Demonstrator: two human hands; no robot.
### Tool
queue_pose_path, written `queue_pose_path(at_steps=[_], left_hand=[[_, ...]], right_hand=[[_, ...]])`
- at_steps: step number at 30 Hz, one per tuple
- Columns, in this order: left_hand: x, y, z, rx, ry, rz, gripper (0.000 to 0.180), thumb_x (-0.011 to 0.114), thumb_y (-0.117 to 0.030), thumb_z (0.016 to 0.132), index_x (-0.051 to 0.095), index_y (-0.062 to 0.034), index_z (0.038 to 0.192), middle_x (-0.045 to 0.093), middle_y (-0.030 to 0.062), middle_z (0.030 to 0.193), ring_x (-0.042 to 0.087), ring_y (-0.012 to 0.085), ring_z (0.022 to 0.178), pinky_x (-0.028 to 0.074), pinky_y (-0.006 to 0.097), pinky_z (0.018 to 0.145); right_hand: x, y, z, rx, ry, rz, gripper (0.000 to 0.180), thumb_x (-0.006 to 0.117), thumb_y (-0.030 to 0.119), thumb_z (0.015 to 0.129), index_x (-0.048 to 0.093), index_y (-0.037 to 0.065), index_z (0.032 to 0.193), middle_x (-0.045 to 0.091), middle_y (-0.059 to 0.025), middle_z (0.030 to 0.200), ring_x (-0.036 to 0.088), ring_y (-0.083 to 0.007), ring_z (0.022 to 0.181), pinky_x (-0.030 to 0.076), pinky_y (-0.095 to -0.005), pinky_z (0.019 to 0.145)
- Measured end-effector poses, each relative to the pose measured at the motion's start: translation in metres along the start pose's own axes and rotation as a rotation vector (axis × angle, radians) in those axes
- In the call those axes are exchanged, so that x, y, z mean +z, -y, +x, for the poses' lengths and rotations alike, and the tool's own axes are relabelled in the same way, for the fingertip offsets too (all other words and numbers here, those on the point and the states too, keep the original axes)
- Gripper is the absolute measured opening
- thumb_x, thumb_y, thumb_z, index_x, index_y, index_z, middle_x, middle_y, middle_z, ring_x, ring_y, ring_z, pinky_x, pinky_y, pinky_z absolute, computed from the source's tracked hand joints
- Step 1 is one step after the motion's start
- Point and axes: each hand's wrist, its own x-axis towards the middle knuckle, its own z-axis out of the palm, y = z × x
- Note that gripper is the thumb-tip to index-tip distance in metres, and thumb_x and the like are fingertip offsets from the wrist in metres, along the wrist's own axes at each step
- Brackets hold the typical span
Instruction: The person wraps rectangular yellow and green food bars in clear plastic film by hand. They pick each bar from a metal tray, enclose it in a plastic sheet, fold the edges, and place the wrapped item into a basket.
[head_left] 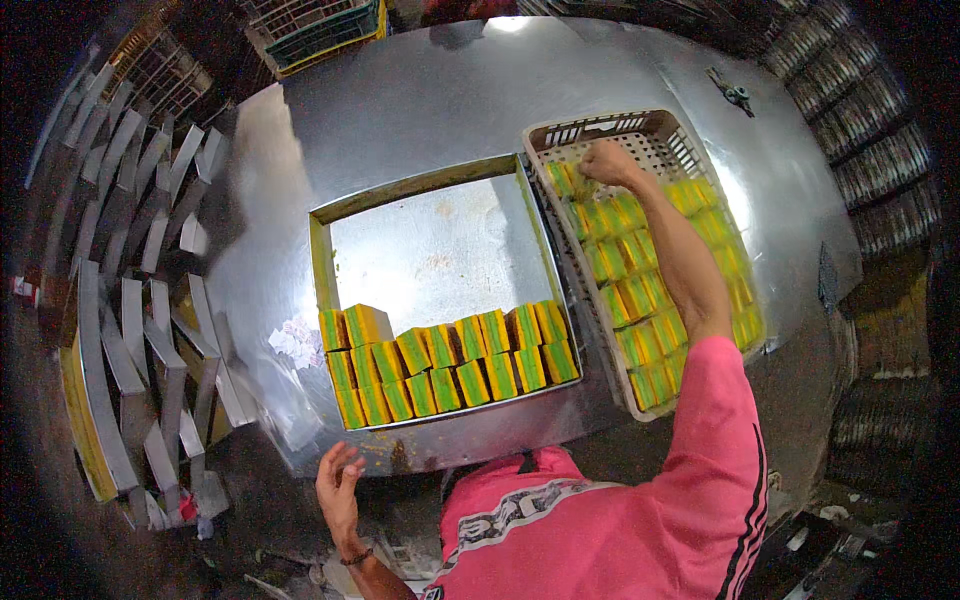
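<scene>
A person's left hand, fingers apart and loosely curled, hangs by a smooth metal desk, where yellow-and-green layered cake blocks line a shallow metal tray, long axes and stripes pointing away from the person. At right, matching slices fill rows in a perforated plastic crate; the right hand bends there, fingers curled, any pinch impossible to tell.

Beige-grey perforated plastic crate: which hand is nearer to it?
Right. The right hand is at the far end of the crate; the left hand is well to its left, near the near-left corner of the shallow rectangular metal tray.
</scene>
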Motion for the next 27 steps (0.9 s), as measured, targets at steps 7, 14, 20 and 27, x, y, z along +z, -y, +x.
queue_pose_path(at_steps=[7,14,20,27], left_hand=[[-0.003,0.002,-0.012,-0.065,-0.082,0.082,0.063,0.072,-0.038,0.096,0.053,0.0007,0.143,0.065,0.0184,0.131,0.068,0.0287,0.113,0.052,0.04,0.097],[0.007,-0.016,0.003,-0.075,-0.068,0.132,0.061,0.071,-0.036,0.097,0.053,0.0013,0.142,0.065,0.0197,0.13,0.067,0.0308,0.114,0.052,0.041,0.099],[-0.006,-0.005,-0.008,-0.131,-0.081,0.119,0.056,0.071,-0.031,0.098,0.054,0.0001,0.142,0.064,0.0183,0.132,0.066,0.0296,0.116,0.052,0.042,0.101],[-0.012,0.004,0.005,-0.059,-0.005,0.203,0.053,0.069,-0.028,0.099,0.055,-0.0023,0.143,0.065,0.0164,0.134,0.065,0.0269,0.119,0.051,0.04,0.102]], right_hand=[[-0.074,0.0,0.04,0.154,0.446,0.407,0.088,0.033,0.081,0.096,0.062,0.01,0.139,0.075,-0.012,0.106,0.073,-0.0237,0.074,0.057,-0.0415,0.068],[-0.017,0.046,0.076,0.234,0.739,0.374,0.112,0.034,0.095,0.081,0.051,0.007,0.149,0.041,-0.025,0.156,0.038,-0.0405,0.146,0.038,-0.0637,0.112],[-0.018,0.089,0.058,0.292,0.785,0.183,0.099,0.037,0.086,0.09,0.054,0.007,0.148,0.049,-0.0188,0.155,0.05,-0.0345,0.14,0.041,-0.0525,0.112],[-0.004,0.067,0.064,0.175,0.577,0.26,0.101,0.034,0.089,0.089,0.058,0.009,0.146,0.048,-0.0225,0.154,0.049,-0.0404,0.139,0.038,-0.0553,0.114]])
